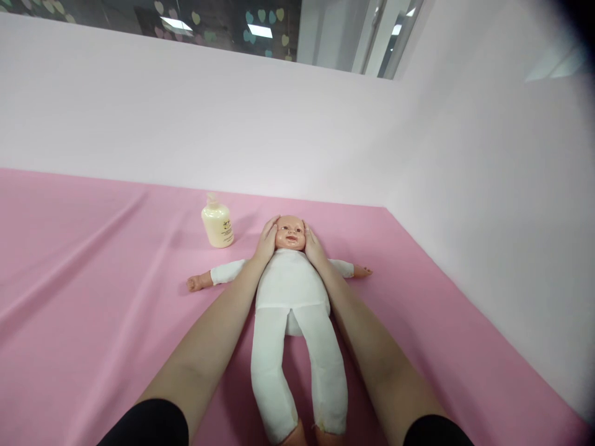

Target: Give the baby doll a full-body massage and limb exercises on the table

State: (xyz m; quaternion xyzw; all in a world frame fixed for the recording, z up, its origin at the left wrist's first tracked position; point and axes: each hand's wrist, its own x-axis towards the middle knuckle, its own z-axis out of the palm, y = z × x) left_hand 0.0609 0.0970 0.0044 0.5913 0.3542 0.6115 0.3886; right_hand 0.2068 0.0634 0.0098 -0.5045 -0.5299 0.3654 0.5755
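My left hand (266, 240) and right hand (314, 246) lie open, cupping the hard head of the doll (290, 279) lying face-up on the pink tabletop (93, 279); its cloth body looks light and floppy, so I'd support head and torso.

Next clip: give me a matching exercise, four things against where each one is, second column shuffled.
Things:
1. left hand
2. right hand
3. bottle
4. doll

Places:
A. standing on the pink sheet, near the doll's head
B. lying face up on the sheet, arms spread
C. against the side of the doll's head that is on the picture's right
D. against the side of the doll's head nearest the bottle

Pairs: 1-D, 2-C, 3-A, 4-B
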